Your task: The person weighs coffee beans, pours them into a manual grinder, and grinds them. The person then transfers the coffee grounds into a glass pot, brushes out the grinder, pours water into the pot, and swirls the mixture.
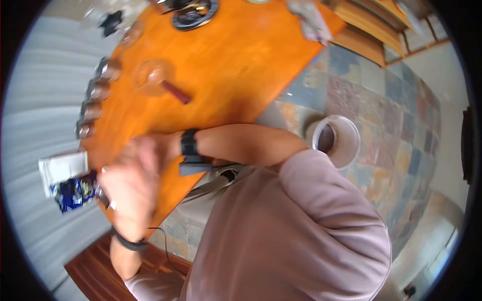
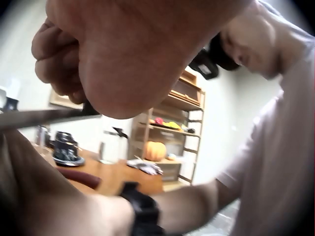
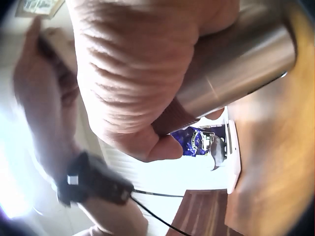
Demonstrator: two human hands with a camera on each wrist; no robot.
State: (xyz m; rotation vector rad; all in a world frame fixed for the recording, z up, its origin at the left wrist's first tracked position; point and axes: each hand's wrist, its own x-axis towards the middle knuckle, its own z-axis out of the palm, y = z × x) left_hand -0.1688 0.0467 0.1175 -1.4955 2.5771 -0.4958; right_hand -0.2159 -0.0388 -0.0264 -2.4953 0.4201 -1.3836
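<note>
Orange wooden table [image 1: 241, 65] fills the head view, w/ both hands working at its near edge, close to the person's chest. Right hand [image 3: 128, 83] is wrapped tight round a brushed steel cylinder [image 3: 236, 69], thumb curled under it. The cylinder lies tilted rather than upright, just over the table edge, prob. so it's steadied for the other hand. Left hand [image 2: 123, 54] is clenched into a fist on a thin metal blade [image 2: 34, 118] w/ a dark grip. It's too blurred to say if that's a knife or some other tool, and the tip is out of view. In the head view the left hand covers most of the right one, so where blade meets cylinder can't be seen. Both wrists carry black straps, and a thin cable trails off the left one. Just beside the hands, past the table edge, sit a white box [image 1: 63, 165] and a crumpled blue wrapper [image 1: 73, 193], touching each other. Further along the same edge runs a row of small metal-lidded jars [image 1: 95, 93], then a clear glass [image 1: 153, 75] w/ a dark red stick [image 1: 175, 93] lying against it. At the far end are a black round stand [image 1: 193, 12] and a grey cloth [image 1: 311, 20]. A white bucket [image 1: 336, 140] stands on the slate floor, well apart from the work. Beyond the table, wooden shelves hold a pumpkin [image 2: 155, 150].
</note>
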